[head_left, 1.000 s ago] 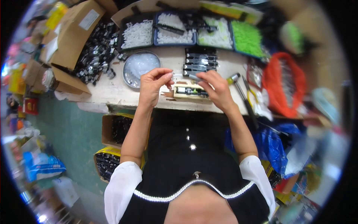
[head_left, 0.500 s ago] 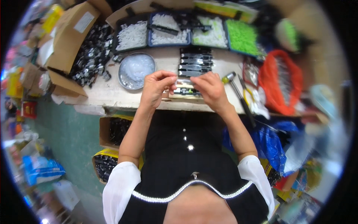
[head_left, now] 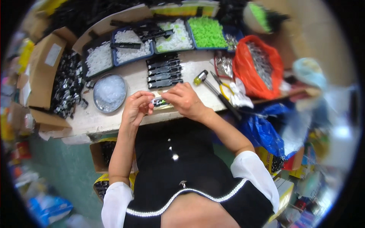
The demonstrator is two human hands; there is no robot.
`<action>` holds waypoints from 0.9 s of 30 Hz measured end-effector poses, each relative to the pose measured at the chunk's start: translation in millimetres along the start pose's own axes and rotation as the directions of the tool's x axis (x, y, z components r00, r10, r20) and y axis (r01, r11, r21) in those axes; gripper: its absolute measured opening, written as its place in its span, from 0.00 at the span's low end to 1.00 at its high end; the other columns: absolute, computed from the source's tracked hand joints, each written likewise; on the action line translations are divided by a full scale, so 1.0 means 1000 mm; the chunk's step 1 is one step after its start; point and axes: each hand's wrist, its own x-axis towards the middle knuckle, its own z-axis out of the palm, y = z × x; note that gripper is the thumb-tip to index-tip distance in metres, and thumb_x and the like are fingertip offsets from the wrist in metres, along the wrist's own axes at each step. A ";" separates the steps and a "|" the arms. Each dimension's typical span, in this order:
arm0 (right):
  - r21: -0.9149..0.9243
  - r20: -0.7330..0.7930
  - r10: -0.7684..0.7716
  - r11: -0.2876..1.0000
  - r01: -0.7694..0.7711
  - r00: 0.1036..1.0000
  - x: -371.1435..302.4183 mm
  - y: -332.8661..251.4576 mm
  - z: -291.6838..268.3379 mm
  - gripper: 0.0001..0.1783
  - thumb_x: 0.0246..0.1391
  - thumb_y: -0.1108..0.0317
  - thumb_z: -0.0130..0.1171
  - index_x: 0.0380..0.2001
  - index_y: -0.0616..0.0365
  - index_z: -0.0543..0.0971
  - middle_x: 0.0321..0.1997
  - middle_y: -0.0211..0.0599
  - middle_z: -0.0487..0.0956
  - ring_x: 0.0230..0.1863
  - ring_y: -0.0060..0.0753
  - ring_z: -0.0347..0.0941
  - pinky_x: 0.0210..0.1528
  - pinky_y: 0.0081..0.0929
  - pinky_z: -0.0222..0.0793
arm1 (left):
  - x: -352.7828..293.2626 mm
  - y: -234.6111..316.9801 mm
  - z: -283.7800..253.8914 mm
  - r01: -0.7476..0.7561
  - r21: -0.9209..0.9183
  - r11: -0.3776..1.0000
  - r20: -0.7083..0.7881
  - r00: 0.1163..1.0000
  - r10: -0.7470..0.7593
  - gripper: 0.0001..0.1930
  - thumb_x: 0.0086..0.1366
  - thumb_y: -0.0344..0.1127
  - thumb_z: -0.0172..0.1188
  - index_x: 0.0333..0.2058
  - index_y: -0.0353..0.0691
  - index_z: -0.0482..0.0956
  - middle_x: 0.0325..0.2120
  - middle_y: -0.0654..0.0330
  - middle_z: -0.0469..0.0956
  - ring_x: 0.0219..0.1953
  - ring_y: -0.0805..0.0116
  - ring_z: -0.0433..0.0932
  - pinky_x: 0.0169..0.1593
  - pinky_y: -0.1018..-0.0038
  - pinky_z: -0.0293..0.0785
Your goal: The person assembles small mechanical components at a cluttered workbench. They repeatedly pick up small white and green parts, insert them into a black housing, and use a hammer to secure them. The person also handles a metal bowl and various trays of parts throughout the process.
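Observation:
My left hand (head_left: 137,107) is closed in a pinch near the table's front edge, with a small white piece (head_left: 154,101) at its fingertips. Just to the right, my right hand (head_left: 185,100) has its thumb and fingers drawn together close to that piece; what they grip is too small to make out. Below the fingertips lies a black part with green and white bits (head_left: 162,102), partly covered by my hands. Beyond my hands, several long black parts (head_left: 164,74) lie in a stacked row on the white table (head_left: 133,81).
Left stand a round metal dish (head_left: 109,93) of clear pieces and a cardboard box (head_left: 45,70) beside black metal parts. Bins of white pieces (head_left: 99,57) and green pieces (head_left: 207,33) line the back. Right lie a hammer (head_left: 217,90), yellow-handled pliers (head_left: 224,85) and a red bag (head_left: 240,62).
The whole view has turned and shifted, so the table contents appear further left. My hands stay close together over the black part, and the right hand has come nearer the left fingertips.

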 end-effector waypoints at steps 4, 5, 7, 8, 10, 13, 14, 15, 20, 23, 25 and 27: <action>0.129 0.057 0.086 0.987 -0.093 0.995 -0.006 0.003 -0.006 0.13 0.46 0.72 0.57 0.38 0.55 0.76 0.26 0.30 0.73 0.31 0.32 0.68 0.34 0.30 0.57 | 0.002 -0.008 0.000 0.023 -0.071 0.997 0.077 0.997 -0.017 0.09 0.57 0.27 0.57 0.36 0.29 0.74 0.23 0.57 0.75 0.22 0.72 0.75 0.19 0.79 0.72; 0.158 0.069 0.115 0.980 -0.125 0.991 -0.007 0.004 -0.008 0.12 0.46 0.72 0.58 0.38 0.56 0.77 0.26 0.32 0.74 0.31 0.32 0.69 0.34 0.30 0.57 | 0.001 -0.008 0.002 0.023 -0.087 0.996 0.079 0.997 -0.016 0.10 0.57 0.28 0.57 0.37 0.29 0.74 0.24 0.56 0.75 0.22 0.71 0.75 0.20 0.78 0.72; 0.253 0.083 0.231 0.936 -0.245 0.969 -0.011 0.006 -0.012 0.11 0.46 0.71 0.59 0.37 0.57 0.77 0.26 0.35 0.75 0.30 0.35 0.71 0.34 0.30 0.60 | -0.001 -0.003 0.011 0.023 -0.083 0.996 0.104 0.994 -0.014 0.11 0.59 0.31 0.57 0.37 0.29 0.75 0.26 0.56 0.77 0.22 0.72 0.75 0.21 0.79 0.71; 0.326 0.094 0.311 0.888 -0.325 0.946 -0.013 0.007 -0.013 0.11 0.46 0.70 0.60 0.36 0.58 0.78 0.26 0.37 0.76 0.30 0.37 0.72 0.34 0.31 0.61 | -0.005 -0.005 0.013 -0.076 0.018 0.997 0.029 0.997 0.075 0.10 0.59 0.31 0.58 0.37 0.30 0.76 0.27 0.56 0.77 0.22 0.73 0.75 0.20 0.80 0.70; 0.446 0.160 0.475 0.747 -0.492 0.865 -0.017 0.010 -0.019 0.09 0.49 0.70 0.59 0.34 0.61 0.78 0.27 0.35 0.78 0.27 0.29 0.73 0.31 0.25 0.66 | -0.007 -0.006 0.015 -0.242 0.239 0.940 -0.064 0.962 0.264 0.10 0.59 0.32 0.58 0.36 0.31 0.77 0.28 0.57 0.78 0.21 0.74 0.74 0.20 0.83 0.68; 0.541 0.349 0.631 0.468 -0.699 0.693 -0.025 0.015 -0.026 0.07 0.52 0.70 0.57 0.33 0.62 0.77 0.25 0.29 0.77 0.25 0.17 0.71 0.27 0.17 0.66 | -0.001 -0.018 -0.003 -0.535 0.715 0.451 0.091 0.710 0.698 0.09 0.51 0.30 0.63 0.33 0.39 0.79 0.27 0.61 0.77 0.29 0.69 0.73 0.32 0.75 0.66; 0.521 0.381 0.627 0.461 -0.718 0.679 -0.026 0.016 -0.027 0.07 0.52 0.69 0.57 0.32 0.62 0.77 0.24 0.29 0.77 0.25 0.17 0.70 0.27 0.17 0.66 | 0.002 -0.021 -0.007 -0.584 0.786 0.201 0.233 0.581 0.780 0.10 0.49 0.29 0.63 0.33 0.41 0.80 0.27 0.61 0.77 0.32 0.68 0.73 0.36 0.73 0.66; 0.500 0.413 0.622 0.455 -0.737 0.665 -0.027 0.018 -0.027 0.07 0.52 0.69 0.57 0.32 0.62 0.77 0.24 0.29 0.77 0.25 0.17 0.70 0.27 0.17 0.66 | 0.003 -0.025 -0.008 -0.558 0.816 0.149 0.260 0.585 0.768 0.10 0.47 0.30 0.64 0.32 0.41 0.80 0.29 0.62 0.77 0.35 0.67 0.71 0.39 0.71 0.63; 0.397 0.447 0.618 0.511 -0.762 0.647 -0.027 0.020 -0.025 0.07 0.52 0.69 0.57 0.30 0.63 0.77 0.20 0.30 0.76 0.24 0.18 0.70 0.27 0.18 0.66 | 0.007 -0.045 0.001 -0.480 0.877 -0.002 0.334 0.608 0.720 0.13 0.42 0.33 0.66 0.30 0.43 0.79 0.35 0.65 0.74 0.45 0.65 0.65 0.46 0.66 0.53; 0.366 0.432 0.609 0.557 -0.746 0.666 -0.025 0.019 -0.024 0.07 0.52 0.69 0.57 0.30 0.63 0.76 0.20 0.32 0.76 0.23 0.20 0.71 0.27 0.20 0.66 | 0.012 -0.050 0.005 -0.456 0.889 -0.036 0.341 0.608 0.717 0.13 0.41 0.33 0.67 0.30 0.44 0.79 0.36 0.65 0.73 0.44 0.64 0.65 0.45 0.66 0.54; 0.341 0.426 0.598 0.589 -0.732 0.679 -0.024 0.018 -0.024 0.07 0.51 0.69 0.57 0.30 0.63 0.76 0.20 0.34 0.76 0.23 0.21 0.72 0.28 0.21 0.66 | 0.014 -0.052 0.006 -0.443 0.895 -0.042 0.336 0.610 0.717 0.14 0.40 0.33 0.67 0.30 0.44 0.79 0.35 0.65 0.73 0.44 0.64 0.65 0.45 0.67 0.54; 0.347 0.419 0.582 0.607 -0.715 0.697 -0.023 0.018 -0.023 0.07 0.51 0.69 0.57 0.30 0.63 0.76 0.20 0.35 0.76 0.23 0.22 0.72 0.28 0.21 0.67 | 0.015 -0.053 0.007 -0.438 0.899 -0.022 0.321 0.622 0.714 0.14 0.40 0.32 0.67 0.30 0.44 0.80 0.35 0.64 0.73 0.43 0.63 0.65 0.45 0.67 0.54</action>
